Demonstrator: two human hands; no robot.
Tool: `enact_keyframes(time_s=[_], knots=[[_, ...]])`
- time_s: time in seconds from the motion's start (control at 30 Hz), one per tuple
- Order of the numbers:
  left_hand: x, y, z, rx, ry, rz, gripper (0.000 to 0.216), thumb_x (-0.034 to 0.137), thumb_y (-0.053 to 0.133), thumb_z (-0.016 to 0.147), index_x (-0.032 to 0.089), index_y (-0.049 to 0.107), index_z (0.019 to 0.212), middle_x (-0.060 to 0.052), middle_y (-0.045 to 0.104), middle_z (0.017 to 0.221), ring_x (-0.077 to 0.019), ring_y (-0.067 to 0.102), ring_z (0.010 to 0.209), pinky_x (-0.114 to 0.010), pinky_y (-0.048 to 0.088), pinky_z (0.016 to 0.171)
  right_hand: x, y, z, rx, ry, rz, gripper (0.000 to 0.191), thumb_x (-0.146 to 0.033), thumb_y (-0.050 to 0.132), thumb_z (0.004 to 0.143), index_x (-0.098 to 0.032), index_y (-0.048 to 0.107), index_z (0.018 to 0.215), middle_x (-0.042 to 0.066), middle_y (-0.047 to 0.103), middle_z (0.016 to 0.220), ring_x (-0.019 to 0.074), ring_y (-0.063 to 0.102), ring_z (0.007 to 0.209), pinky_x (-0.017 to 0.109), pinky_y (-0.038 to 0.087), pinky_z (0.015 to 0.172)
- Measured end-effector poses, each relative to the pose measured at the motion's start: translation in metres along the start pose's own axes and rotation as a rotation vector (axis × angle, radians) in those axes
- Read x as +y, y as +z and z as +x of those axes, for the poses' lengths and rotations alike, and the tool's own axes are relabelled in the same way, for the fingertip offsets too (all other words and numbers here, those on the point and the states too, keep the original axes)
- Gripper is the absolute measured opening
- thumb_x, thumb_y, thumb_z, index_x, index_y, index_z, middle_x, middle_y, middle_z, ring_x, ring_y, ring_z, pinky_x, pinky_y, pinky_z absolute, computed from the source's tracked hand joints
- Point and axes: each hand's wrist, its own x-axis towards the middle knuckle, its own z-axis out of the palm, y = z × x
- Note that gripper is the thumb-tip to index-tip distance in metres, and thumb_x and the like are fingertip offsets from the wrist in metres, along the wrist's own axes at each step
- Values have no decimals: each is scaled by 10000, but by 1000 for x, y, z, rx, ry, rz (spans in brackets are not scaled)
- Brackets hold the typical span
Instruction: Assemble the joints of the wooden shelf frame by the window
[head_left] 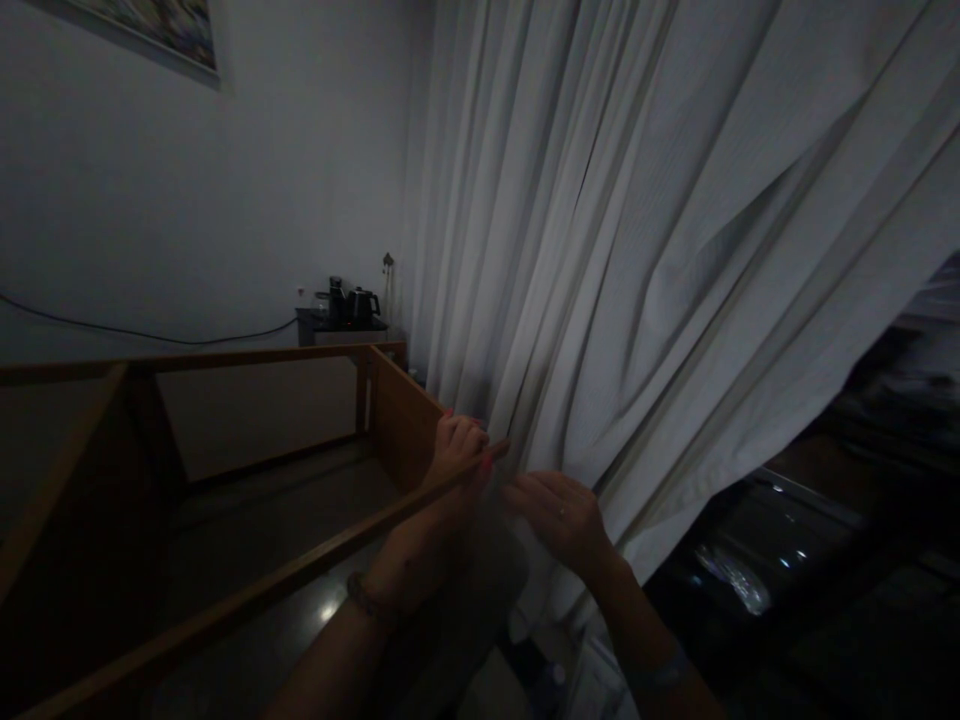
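Note:
A long white curtain hangs in folds across the right of the dim room. My left hand is closed in a fist on the curtain's edge, just behind the corner of a wooden frame. My right hand lies against the curtain fabric a little lower and to the right, its fingers pinched on a fold. A bracelet shows on my left wrist and a band on my right.
A wooden rail of the frame runs diagonally below my left arm. A small table with a dark kettle stands in the far corner. A cable runs along the wall. Dark glossy objects lie at the lower right.

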Motion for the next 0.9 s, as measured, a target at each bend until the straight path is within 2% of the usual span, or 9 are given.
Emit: enact_keyframes(time_s=[0.17, 0.27, 0.37, 0.57, 0.7, 0.8, 0.9], knots=[[2, -3, 1, -15, -2, -2, 348, 435, 211, 968, 225, 479, 895, -69, 537, 947, -261, 447, 1054, -520, 290, 1066, 12, -11, 6, -75, -174, -51, 206, -151, 477, 995, -216, 667, 947, 12, 706, 826, 133, 626, 777, 268, 502, 701], [5, -5, 1, -20, -12, -7, 304, 392, 241, 969, 220, 483, 901, -72, 544, 958, -261, 448, 1062, -524, 289, 1063, 15, -17, 13, -122, -220, -85, 220, -150, 461, 1001, -222, 660, 940, 5, 704, 839, 136, 615, 790, 280, 487, 708], [5, -5, 1, -14, -6, 15, 347, 410, 207, 979, 218, 484, 896, -74, 546, 946, -259, 451, 1054, -531, 298, 1061, 16, -18, 15, -146, -229, -79, 237, -140, 429, 1010, -206, 652, 965, 10, 707, 848, 139, 613, 801, 285, 479, 732], [4, -5, 1, -1, 5, 15, 364, 409, 194, 989, 214, 491, 909, -74, 544, 947, -256, 445, 1057, -540, 285, 1076, 14, -4, 9, -90, 0, 130, 137, -150, 511, 977, -174, 630, 913, 21, 666, 743, 140, 601, 709, 259, 470, 665], [2, -4, 0, 2, 14, 15, 344, 405, 217, 984, 214, 496, 921, -73, 548, 958, -257, 447, 1062, -538, 289, 1073, 8, 4, 6, -45, 48, 177, 116, -157, 520, 971, -174, 633, 950, 30, 647, 735, 148, 596, 701, 259, 482, 643], [1, -3, 0, -1, 16, 17, 334, 408, 220, 980, 218, 486, 912, -72, 550, 950, -259, 448, 1076, -541, 280, 1078, 2, 9, 6, -2, 102, 218, 160, -151, 478, 985, -187, 631, 955, 29, 646, 731, 146, 598, 690, 258, 489, 643], [1, -2, -1, -1, -5, 30, 343, 415, 198, 985, 223, 472, 908, -70, 548, 954, -259, 450, 1088, -535, 273, 1086, -6, 16, 4, 94, 250, 306, 233, -167, 419, 1006, -198, 615, 884, 26, 657, 725, 139, 609, 677, 247, 489, 643]])
